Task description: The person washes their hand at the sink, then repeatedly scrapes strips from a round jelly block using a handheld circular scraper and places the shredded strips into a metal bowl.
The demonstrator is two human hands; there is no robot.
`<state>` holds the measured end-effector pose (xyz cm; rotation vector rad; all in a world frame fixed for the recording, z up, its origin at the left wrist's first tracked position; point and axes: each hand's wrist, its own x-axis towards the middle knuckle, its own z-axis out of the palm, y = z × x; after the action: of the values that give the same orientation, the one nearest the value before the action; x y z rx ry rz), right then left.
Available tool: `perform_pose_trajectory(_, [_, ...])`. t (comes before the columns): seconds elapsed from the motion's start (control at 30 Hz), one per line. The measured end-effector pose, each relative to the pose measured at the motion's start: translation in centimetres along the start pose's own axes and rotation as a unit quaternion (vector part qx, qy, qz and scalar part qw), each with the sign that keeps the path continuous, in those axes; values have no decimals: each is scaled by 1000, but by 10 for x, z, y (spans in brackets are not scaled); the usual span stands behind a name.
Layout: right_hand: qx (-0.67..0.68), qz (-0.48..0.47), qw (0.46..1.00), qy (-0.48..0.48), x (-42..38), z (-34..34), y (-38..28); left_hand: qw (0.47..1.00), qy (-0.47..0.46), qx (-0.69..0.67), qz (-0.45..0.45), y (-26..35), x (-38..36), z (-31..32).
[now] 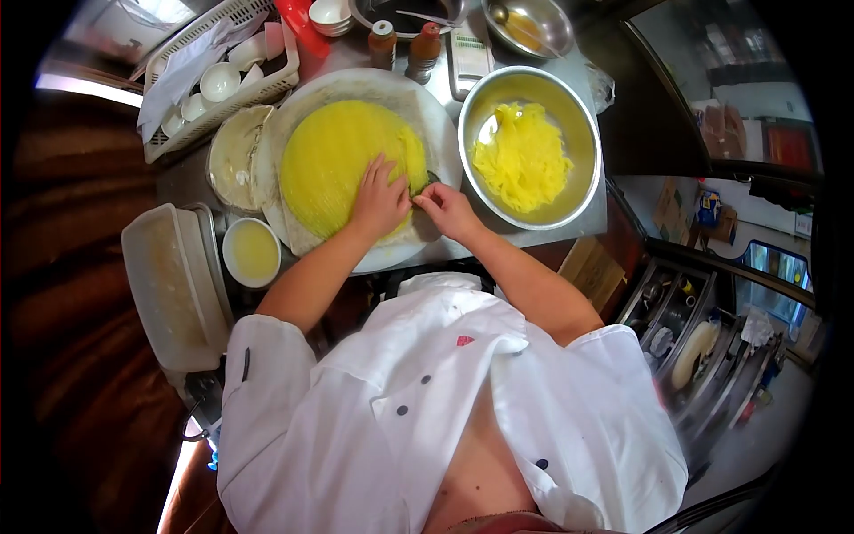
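Note:
A large, smooth yellow slab of what looks like jelly (329,169), round and domed, lies on a cloth-covered round white board (436,133). My left hand (381,200) rests on its right side with the fingers stretched out. Just to the right, my right hand (445,209) pinches a small dark metal tool (433,178) at the slab's edge; most of that tool is hidden. Soft yellow shreds (525,160) lie heaped in a wide steel bowl (588,165) beyond my right hand.
A white bowl of yellowish liquid (252,253) and a plastic tub (165,285) stand at left. A basket (276,76) holds white bowls. Two shaker jars (382,44), a grater-like tray (470,58) and another steel bowl (556,27) line the back.

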<state>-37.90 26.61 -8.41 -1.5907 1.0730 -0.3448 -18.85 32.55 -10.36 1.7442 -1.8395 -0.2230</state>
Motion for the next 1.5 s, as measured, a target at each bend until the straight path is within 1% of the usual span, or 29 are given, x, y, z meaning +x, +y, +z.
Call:
perform_pose_trajectory(0.13, [0, 5, 1000, -19, -16, -1, 5, 999, -29, -42, 14, 3, -13, -11])
perform_pose_trajectory(0.23, [-32, 10, 999, -32, -25, -6, 2, 997, -31, -70, 6, -5, -17, -15])
perform_pose_trajectory(0.33, [-67, -3, 997, -46, -34, -17, -7, 991, -11, -109, -73, -9, -12, -22])
perform_pose_trajectory(0.43, [-44, 8, 998, -53, -41, -30, -23, 990, 32, -113, -76, -19, 1, -25])
perform_pose_trajectory(0.53, [-19, -38, 998, -48, -39, -44, -47, 986, 31, -124, -106, -22, 12, -26])
perform_pose_trajectory(0.63, [-29, -43, 996, -69, -36, -57, -75, 990, 34, -114, -72, -23, 29, -22])
perform_pose_trajectory(0.73, [-19, -41, 991, -125, -39, -62, -87, 991, 55, -90, -79, -32, 58, -1])
perform_pose_trajectory(0.77, [-15, -38, 988, -149, -41, -64, -89, 993, 40, -70, -84, -33, 67, 7])
perform_pose_trajectory(0.83, [-23, -35, 986, -163, -50, -70, -92, 995, 12, -31, -96, -29, 82, 19])
perform_pose_trajectory(0.9, [-9, -20, 985, -174, -61, -79, -100, 997, -7, 7, -79, -17, 82, 29])
perform_pose_trajectory(1.0, [-1, -22, 990, -139, -78, -94, -87, 997, -23, 29, -62, -2, 79, 37])
perform_pose_trajectory(1.03, [10, 4, 992, -127, -84, -99, -80, 997, -27, 29, -59, 2, 75, 42])
perform_pose_trajectory(1.13, [33, 38, 994, -102, -100, -118, -61, 999, -12, 12, -47, 5, 67, 50])
perform_pose_trajectory(1.27, [65, 82, 991, -80, -123, -135, -43, 997, 18, -51, -60, 5, 58, 62])
perform_pose_trajectory(1.33, [73, 65, 993, -71, -133, -139, -29, 996, 43, -67, -48, 13, 54, 59])
perform_pose_trajectory(1.43, [84, 66, 993, -58, -148, -149, -22, 980, 52, -95, -168, 29, 51, 54])
perform_pose_trajectory(1.47, [88, 70, 992, -54, -152, -153, -20, 951, 41, -168, -257, 32, 53, 50])
perform_pose_trajectory(1.5, [92, 72, 992, -51, -156, -156, -15, 909, 30, -238, -342, 34, 56, 43])
